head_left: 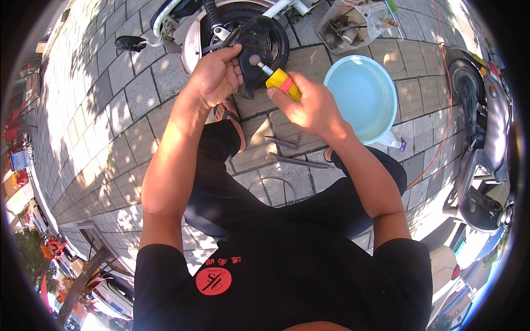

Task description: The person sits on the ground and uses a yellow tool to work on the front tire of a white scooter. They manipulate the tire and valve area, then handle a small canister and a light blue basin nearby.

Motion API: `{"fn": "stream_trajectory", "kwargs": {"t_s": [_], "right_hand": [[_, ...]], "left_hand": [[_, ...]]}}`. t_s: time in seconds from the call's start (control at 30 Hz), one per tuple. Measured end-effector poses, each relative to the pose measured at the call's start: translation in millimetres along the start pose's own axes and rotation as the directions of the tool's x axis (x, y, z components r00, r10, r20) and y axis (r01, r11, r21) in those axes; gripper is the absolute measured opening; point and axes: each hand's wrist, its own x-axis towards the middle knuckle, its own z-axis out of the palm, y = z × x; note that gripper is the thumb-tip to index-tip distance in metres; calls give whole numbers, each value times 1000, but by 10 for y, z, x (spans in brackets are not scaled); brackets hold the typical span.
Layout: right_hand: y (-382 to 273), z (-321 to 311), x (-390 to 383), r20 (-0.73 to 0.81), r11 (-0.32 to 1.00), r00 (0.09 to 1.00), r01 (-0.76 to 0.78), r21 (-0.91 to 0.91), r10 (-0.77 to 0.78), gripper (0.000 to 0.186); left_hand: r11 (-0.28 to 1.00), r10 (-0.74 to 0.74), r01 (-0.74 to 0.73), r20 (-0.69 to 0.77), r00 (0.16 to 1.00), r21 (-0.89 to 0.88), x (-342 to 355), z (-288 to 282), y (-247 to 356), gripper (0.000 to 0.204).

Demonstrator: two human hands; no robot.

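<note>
Rubber tube [255,60], black and limp, hung in front of the scooter wheel [243,27], pinched at its edge by the left hand [215,74], whose fingers were clenched on it. The right hand [312,105] gripped a yellow and red tool [282,83], fingers closed round the handle, its round tip touching the tube. Just right of the hands sat a pale blue basin [364,96] of water on the paving. Two metal levers [292,151] lay between the person's feet, and a clear tub [350,25] of tools stood beyond the basin.
</note>
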Motion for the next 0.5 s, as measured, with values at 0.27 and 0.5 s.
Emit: {"fn": "stream_trajectory", "kwargs": {"t_s": [0.27, 0.5], "right_hand": [[-94, -19, -9, 36, 999, 998, -42, -3, 42, 51], [-35, -11, -12, 17, 999, 999, -33, -20, 33, 51]], "left_hand": [[998, -26, 32, 110, 994, -57, -13, -36, 19, 33], [998, 5, -1, 60, 998, -57, 47, -106, 1, 36]]}}
